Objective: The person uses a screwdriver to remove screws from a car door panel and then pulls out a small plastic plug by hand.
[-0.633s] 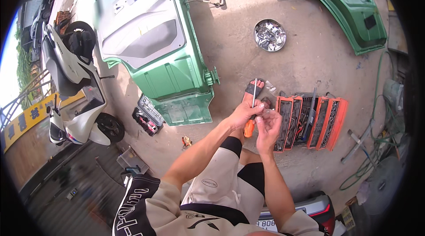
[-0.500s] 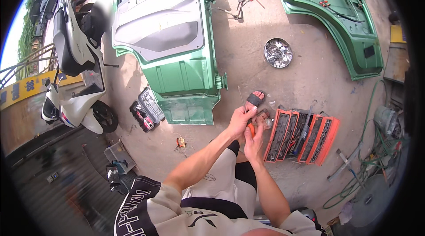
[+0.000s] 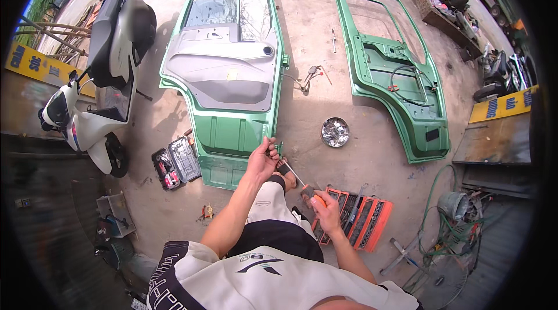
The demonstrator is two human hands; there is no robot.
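My right hand [image 3: 326,214] is closed on the orange-handled screwdriver [image 3: 308,192], whose long shaft slants up and leftward. My left hand [image 3: 263,160] is curled near the lower hinge side of the green door with grey inner panel [image 3: 218,71]; anything inside its fingers is hidden. My sandalled foot [image 3: 288,173] shows below the screwdriver's shaft. An open red toolbox [image 3: 372,223] lies beyond my right hand, partly behind it. A round metal tray of small parts [image 3: 335,132] sits on the concrete between the two doors. An open grey tool case [image 3: 183,159] lies left of the nearer door.
A second green door [image 3: 430,129] lies at right. A white scooter [image 3: 93,124] stands at left. Green hoses [image 3: 430,234] and a fan [image 3: 447,280] are at lower right, cables [image 3: 305,83] between the doors, and a clutter-filled bin [image 3: 436,10] at back right.
My hands have moved apart, the left up and leftward, the right downward with the screwdriver, whose shaft now tilts left. The view has risen, showing more of both doors and the yard.
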